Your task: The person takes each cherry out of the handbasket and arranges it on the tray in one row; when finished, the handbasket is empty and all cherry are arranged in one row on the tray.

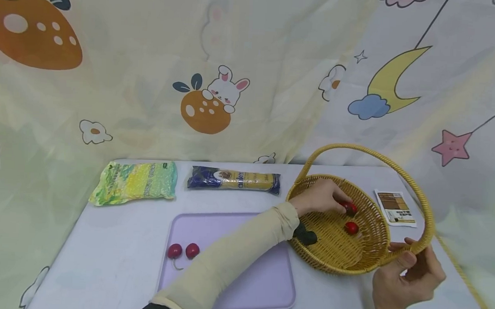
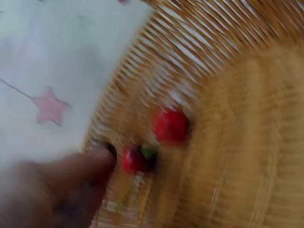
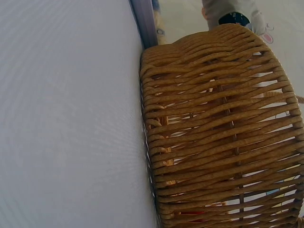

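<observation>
A yellow-brown wicker basket (image 1: 334, 253) with a tall hoop handle stands at the right of the table. My left hand (image 1: 321, 195) reaches inside it, fingertips beside a red cherry (image 1: 350, 208). In the blurred left wrist view, a small gap shows between the fingertips and that cherry (image 2: 135, 159). Another cherry (image 1: 352, 228) lies on the basket floor. At the near right, my right hand (image 1: 408, 280) grips the basket where handle meets rim. Only the woven side (image 3: 218, 128) fills the right wrist view; the right hand is out of it. Two cherries (image 1: 183, 251) lie on the lilac tray (image 1: 259, 296).
Along the back edge lie a green-yellow bag (image 1: 136, 183) and a blue-and-yellow pasta packet (image 1: 234, 180). A white and brown sachet (image 1: 395, 208) sits right of the basket. The left sleeve (image 1: 231, 254) crosses over the tray. A patterned curtain (image 1: 273, 105) hangs behind.
</observation>
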The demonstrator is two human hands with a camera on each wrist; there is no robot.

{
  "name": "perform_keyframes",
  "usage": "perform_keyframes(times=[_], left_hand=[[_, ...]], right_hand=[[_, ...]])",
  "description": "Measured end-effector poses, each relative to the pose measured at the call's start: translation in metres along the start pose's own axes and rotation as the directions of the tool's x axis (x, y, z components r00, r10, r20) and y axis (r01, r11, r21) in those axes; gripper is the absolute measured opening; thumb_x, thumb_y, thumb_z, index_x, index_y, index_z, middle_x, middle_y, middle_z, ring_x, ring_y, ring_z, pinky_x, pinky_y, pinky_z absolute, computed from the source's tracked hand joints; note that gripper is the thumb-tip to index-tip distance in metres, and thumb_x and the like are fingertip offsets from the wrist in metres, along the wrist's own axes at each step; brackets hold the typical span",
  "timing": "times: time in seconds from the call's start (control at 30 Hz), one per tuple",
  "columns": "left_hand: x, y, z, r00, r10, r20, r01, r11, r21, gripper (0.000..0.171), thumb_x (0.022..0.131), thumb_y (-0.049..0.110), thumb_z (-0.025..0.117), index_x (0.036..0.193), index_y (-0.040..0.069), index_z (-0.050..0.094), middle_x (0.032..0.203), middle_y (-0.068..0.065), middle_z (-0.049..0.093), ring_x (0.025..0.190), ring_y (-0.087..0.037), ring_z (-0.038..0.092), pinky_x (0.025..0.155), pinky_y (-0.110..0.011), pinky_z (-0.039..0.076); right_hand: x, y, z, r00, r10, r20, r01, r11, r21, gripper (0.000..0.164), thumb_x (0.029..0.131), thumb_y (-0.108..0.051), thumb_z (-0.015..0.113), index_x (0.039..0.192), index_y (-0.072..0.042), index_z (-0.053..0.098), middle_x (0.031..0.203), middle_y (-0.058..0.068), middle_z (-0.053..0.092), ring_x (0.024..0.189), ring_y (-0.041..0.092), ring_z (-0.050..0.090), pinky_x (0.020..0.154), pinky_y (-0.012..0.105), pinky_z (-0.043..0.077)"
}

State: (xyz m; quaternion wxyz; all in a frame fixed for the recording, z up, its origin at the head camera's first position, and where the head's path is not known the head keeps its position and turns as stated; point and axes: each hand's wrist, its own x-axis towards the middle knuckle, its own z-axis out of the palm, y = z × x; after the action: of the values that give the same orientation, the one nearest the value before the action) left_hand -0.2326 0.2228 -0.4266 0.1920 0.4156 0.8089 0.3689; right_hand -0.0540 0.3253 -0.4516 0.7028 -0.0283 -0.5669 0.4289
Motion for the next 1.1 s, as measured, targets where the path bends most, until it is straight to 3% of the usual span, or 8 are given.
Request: perform_keyframes(times=[0.2, 0.37, 0.5, 0.67, 0.9, 1.1], left_hand=[[-0.018, 0.003, -0.018, 0.998, 0.063, -0.006, -0.063, 0.996, -0.068, 0.032, 0.092, 0.021, 0.083, 0.123, 0.024, 0.079, 0.114, 0.012, 0.078, 0.078, 0.001, 0.057, 0.061, -0.014, 0.046], [-0.04, 0.003, -0.035, 0.995, 0.093, -0.022, -0.094, 0.994, -0.054, 0.03, 0.091, 0.024, 0.084, 0.121, 0.025, 0.08, 0.11, 0.014, 0.079, 0.087, 0.011, 0.062, 0.073, -0.009, 0.049], [-0.063, 0.002, -0.048, 0.994, 0.106, -0.026, -0.107, 0.993, -0.047, 0.03, 0.09, 0.025, 0.084, 0.12, 0.023, 0.081, 0.105, 0.013, 0.08, 0.09, 0.011, 0.066, 0.079, -0.01, 0.051], [-0.094, -0.002, -0.061, 0.994, 0.093, -0.064, -0.096, 0.994, -0.057, 0.03, 0.089, 0.025, 0.086, 0.118, 0.024, 0.082, 0.106, 0.012, 0.08, 0.092, 0.009, 0.064, 0.079, -0.012, 0.05], [-0.139, -0.012, -0.077, 0.996, 0.018, -0.092, -0.027, 0.995, -0.099, 0.03, 0.087, 0.026, 0.087, 0.116, 0.028, 0.082, 0.104, 0.014, 0.079, 0.078, -0.002, 0.057, 0.061, -0.02, 0.043], [-0.186, -0.027, -0.082, 0.995, 0.001, -0.104, -0.008, 0.997, -0.073, 0.031, 0.087, 0.025, 0.087, 0.117, 0.028, 0.082, 0.107, 0.014, 0.08, 0.099, 0.002, 0.071, 0.076, -0.021, 0.054]], right_hand=[[-0.002, 0.001, -0.001, 1.0, -0.002, 0.007, 0.002, 1.0, -0.021, 0.044, 0.1, -0.023, 0.071, 0.105, 0.016, 0.052, 0.1, 0.02, 0.071, 0.072, 0.0, 0.064, 0.073, 0.01, 0.049], [-0.002, -0.001, 0.002, 1.0, -0.003, -0.006, 0.003, 1.0, -0.004, 0.046, 0.099, -0.024, 0.072, 0.104, 0.017, 0.052, 0.098, 0.022, 0.071, 0.071, 0.0, 0.064, 0.072, 0.01, 0.05], [0.0, -0.003, 0.003, 1.0, -0.005, -0.017, 0.005, 1.0, 0.006, 0.046, 0.099, -0.024, 0.073, 0.103, 0.017, 0.052, 0.098, 0.022, 0.071, 0.071, 0.0, 0.064, 0.072, 0.01, 0.05], [0.0, -0.003, 0.002, 1.0, 0.006, -0.003, -0.006, 1.0, -0.012, 0.045, 0.099, -0.025, 0.072, 0.103, 0.016, 0.052, 0.099, 0.02, 0.071, 0.071, 0.0, 0.064, 0.073, 0.01, 0.05], [0.0, 0.0, 0.0, 1.0, 0.019, 0.007, -0.019, 1.0, -0.018, 0.044, 0.1, -0.023, 0.071, 0.105, 0.016, 0.052, 0.1, 0.019, 0.07, 0.072, 0.0, 0.064, 0.074, 0.01, 0.05], [0.0, -0.001, 0.0, 1.0, 0.02, 0.011, -0.02, 1.0, -0.016, 0.044, 0.1, -0.024, 0.071, 0.106, 0.016, 0.052, 0.1, 0.019, 0.07, 0.072, 0.0, 0.064, 0.074, 0.01, 0.05]])
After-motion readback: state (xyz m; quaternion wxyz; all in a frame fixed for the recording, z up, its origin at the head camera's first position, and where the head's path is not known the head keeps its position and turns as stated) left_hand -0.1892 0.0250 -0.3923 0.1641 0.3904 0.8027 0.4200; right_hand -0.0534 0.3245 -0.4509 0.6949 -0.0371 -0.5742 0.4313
